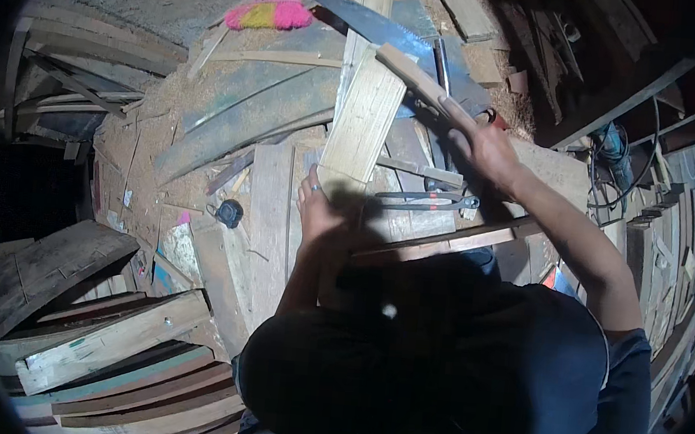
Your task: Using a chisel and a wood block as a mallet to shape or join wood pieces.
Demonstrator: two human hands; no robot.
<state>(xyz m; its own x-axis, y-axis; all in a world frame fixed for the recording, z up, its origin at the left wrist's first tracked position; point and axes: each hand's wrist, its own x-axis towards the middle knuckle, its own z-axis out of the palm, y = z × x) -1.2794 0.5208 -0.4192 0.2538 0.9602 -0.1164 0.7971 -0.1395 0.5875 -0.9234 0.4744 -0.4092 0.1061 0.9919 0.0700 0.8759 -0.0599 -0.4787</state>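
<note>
A pale wooden board (363, 119) slants away from me across the work surface. Beside its near end, my left hand (319, 214) lies with fingers stretched along the board's left edge; its thumb is lost in shadow. To the right, my right hand (492, 154) is closed on a narrow wooden strip (414, 74), whose far end reaches over the board's far right corner. Beyond the strip lies a handsaw blade (369, 22), crossing another pale length of wood. Long-handled pincers (427, 202) rest between my hands, below a short grey bar (420, 171).
A dark tape measure (229, 213) sits left of my left hand. Pink and yellow knitted fabric (271, 12) lies at the far left of the saw. Stacked planks (118, 337) fill the lower left. A teal power tool (615, 149) with a cord stands at right. Sawdust covers much of the surface.
</note>
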